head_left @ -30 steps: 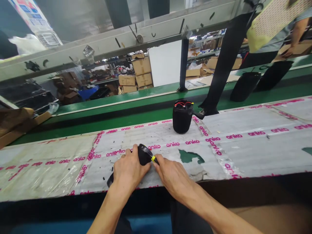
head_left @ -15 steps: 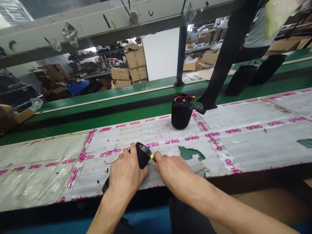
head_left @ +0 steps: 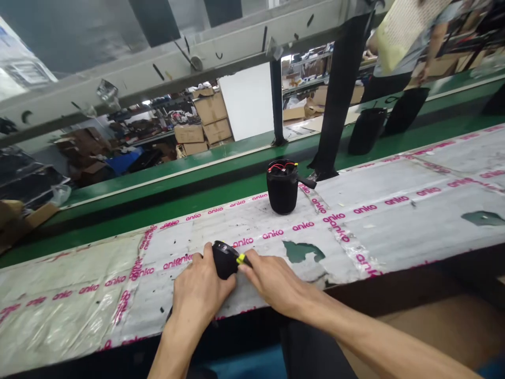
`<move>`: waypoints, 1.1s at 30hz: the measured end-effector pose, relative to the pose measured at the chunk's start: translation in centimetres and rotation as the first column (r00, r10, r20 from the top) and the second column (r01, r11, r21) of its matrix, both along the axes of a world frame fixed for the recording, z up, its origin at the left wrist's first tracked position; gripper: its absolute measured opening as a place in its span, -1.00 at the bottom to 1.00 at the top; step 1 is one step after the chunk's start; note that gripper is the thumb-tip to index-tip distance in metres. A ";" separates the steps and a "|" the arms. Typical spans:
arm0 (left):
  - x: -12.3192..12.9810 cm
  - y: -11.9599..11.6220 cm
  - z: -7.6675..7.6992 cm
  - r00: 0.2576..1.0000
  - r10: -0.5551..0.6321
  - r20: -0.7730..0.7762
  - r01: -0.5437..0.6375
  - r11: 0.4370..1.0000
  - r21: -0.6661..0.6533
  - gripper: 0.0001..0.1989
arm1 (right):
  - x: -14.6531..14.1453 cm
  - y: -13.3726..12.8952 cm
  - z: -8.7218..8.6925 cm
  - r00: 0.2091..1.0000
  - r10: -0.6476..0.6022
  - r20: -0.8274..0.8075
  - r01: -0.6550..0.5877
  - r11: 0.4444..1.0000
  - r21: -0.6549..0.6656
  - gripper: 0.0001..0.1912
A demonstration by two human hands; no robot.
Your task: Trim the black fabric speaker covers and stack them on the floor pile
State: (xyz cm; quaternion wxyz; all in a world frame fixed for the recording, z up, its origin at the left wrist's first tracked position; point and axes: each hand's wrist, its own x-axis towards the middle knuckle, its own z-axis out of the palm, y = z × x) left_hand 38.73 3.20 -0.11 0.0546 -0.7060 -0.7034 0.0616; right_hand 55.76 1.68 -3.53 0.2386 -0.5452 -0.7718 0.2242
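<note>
My left hand (head_left: 199, 284) is wrapped round a black cylindrical piece (head_left: 224, 261) lying on the covered bench, its rimmed end turned up to the right. In my right hand (head_left: 268, 276) is a small tool with a yellow and black handle (head_left: 242, 259); its tip meets the rim of the piece, and the exact contact is too small to tell. Further back, a black cylinder (head_left: 282, 192) stands upright with its top open. Red wires show inside it, and a black strap sticks out to its right.
A white sheet printed "anko" (head_left: 221, 226) covers the bench and has torn patches. Behind runs a green conveyor (head_left: 177, 192) carrying black cylinders (head_left: 366, 131). A black post (head_left: 339, 95) rises at the bench's back edge. A person (head_left: 434, 45) stands beyond.
The view has shifted, moving the background left. My left hand still grips the black piece, while the yellow-handled tool has changed angle slightly against its rim. More of the person's arm shows.
</note>
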 end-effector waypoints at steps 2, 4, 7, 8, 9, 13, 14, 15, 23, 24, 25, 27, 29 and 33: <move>-0.2 0.2 0.3 1.000 0.016 0.021 -0.015 0.999 -0.032 -0.28 | 0.5 0.3 -0.4 0.983 -0.102 -0.152 0.105 0.994 0.011 -0.74; -0.4 0.4 0.5 0.999 0.018 0.034 -0.017 0.999 -0.049 -0.28 | 1.0 0.5 -0.4 0.971 -0.143 -0.192 0.149 0.989 0.018 -0.75; -0.2 0.4 0.6 0.999 0.028 0.031 -0.026 0.998 -0.062 -0.29 | 1.6 0.4 -0.7 0.989 -0.077 -0.128 0.080 0.997 0.022 -0.78; 0.0 0.3 0.7 0.999 0.036 0.025 -0.034 0.997 -0.065 -0.28 | 1.6 0.3 -0.9 0.991 -0.055 -0.122 0.057 0.998 0.019 -0.77; 0.2 0.2 0.7 0.999 0.042 0.019 -0.041 0.997 -0.065 -0.27 | 1.5 0.1 -1.2 0.991 -0.043 -0.127 0.045 0.999 0.011 -0.76; 0.5 -0.5 1.1 0.999 0.034 0.038 -0.031 0.997 -0.072 -0.20 | 1.0 -0.5 -1.8 0.981 -0.059 -0.185 0.054 0.998 -0.034 -0.73; 0.4 -0.7 1.2 0.998 0.018 0.056 -0.013 0.996 -0.083 -0.21 | 0.9 -0.6 -1.7 0.980 -0.062 -0.190 0.055 0.998 -0.041 -0.74; 0.3 -0.8 1.3 0.997 -0.001 0.073 0.008 0.995 -0.096 -0.23 | 0.8 -0.7 -1.6 0.981 -0.059 -0.185 0.051 0.998 -0.045 -0.75; -0.6 -0.4 1.5 0.975 -0.007 0.220 0.037 0.991 -0.132 -0.34 | 0.2 -0.6 -0.8 0.998 0.052 -0.031 -0.052 0.999 -0.013 -0.76; -0.5 -0.4 1.4 0.975 0.001 0.221 0.029 0.991 -0.132 -0.34 | 0.0 -0.5 -0.8 0.997 0.067 -0.022 -0.067 0.998 0.000 -0.75; -0.4 -0.4 1.4 0.977 0.010 0.215 0.019 0.991 -0.133 -0.34 | -0.1 -0.5 -0.7 0.997 0.076 -0.015 -0.076 0.997 0.017 -0.75; -0.2 -0.5 1.4 0.980 0.023 0.196 0.004 0.991 -0.137 -0.32 | -0.4 -0.3 -0.7 0.997 0.081 -0.003 -0.081 0.996 0.044 -0.76; -0.1 -0.5 1.3 0.981 0.019 0.193 0.008 0.990 -0.138 -0.31 | -0.6 -0.2 -0.6 0.997 0.076 0.017 -0.077 0.995 0.059 -0.77; -0.3 -0.4 1.1 0.979 0.010 0.205 0.017 0.992 -0.129 -0.30 | -0.9 0.0 -0.6 0.996 0.064 0.062 -0.067 0.997 0.047 -0.78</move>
